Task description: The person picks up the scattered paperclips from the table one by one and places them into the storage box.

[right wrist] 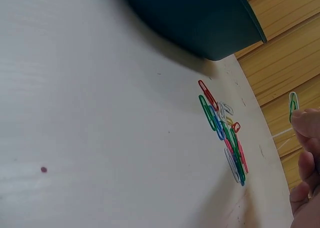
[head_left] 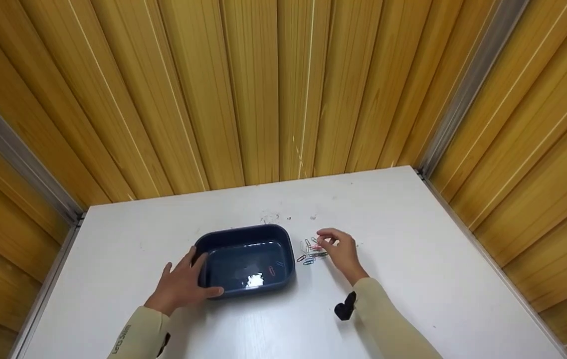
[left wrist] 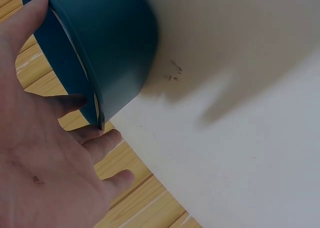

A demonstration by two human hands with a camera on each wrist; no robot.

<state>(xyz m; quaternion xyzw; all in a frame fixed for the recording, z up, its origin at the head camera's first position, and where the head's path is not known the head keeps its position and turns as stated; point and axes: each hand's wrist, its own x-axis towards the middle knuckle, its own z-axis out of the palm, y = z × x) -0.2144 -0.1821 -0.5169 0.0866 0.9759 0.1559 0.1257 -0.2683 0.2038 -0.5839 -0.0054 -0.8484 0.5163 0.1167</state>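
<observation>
My left hand point(head_left: 181, 284) rests with spread, fairly straight fingers on the left rim of a dark blue plastic bin point(head_left: 243, 295); its thumb touches the near rim. In the left wrist view one finger point(left wrist: 70, 103) reaches over the rim to the inside. A red paper clip point(head_left: 272, 270) and a blue paper clip point(head_left: 279, 264) lie on the bin's floor. My right hand point(head_left: 343, 252) pinches a green paper clip point(right wrist: 293, 105) between thumb and fingertip, raised above the table. Near it, a loose pile of coloured paper clips point(right wrist: 230, 138) lies right of the bin.
The white table point(head_left: 388, 214) meets wood-patterned wall panels point(head_left: 253, 99) at its back edge. Metal strips point(head_left: 487, 259) border the sides. Small dark marks point(head_left: 271, 218) show on the tabletop behind the bin.
</observation>
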